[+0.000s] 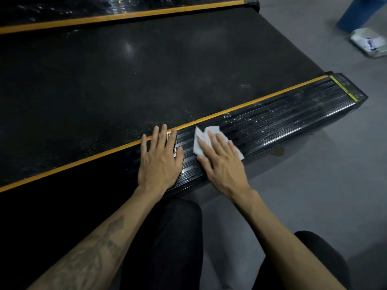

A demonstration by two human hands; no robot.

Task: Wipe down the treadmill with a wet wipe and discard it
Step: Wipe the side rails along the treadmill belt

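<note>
1. Treadmill (125, 84): black belt with ribbed side rails, each edged by an orange stripe; the near rail (293, 114) carries both hands and shows wet speckles toward its far end.
2. Right hand (222, 162): laid flat on the near rail, fingers (219, 143) straight and slightly spread, pressing down on the wet wipe; nothing is curled around it.
3. Wet wipe (199, 141): white, crumpled, flat on the ribbed rail beneath the right fingers. Its edges show beyond the fingertips toward the orange stripe and past the little-finger side at the rail's outer edge.
4. Left hand (160, 162): flat on the same rail just beside the right hand, fingers straight and spread, tips reaching the orange stripe; it holds nothing and does not touch the wipe.
5. Floor (314, 185): grey; a white packet (369, 41) lies on it well beyond the rail's far end, near a blue object (356, 13).
</note>
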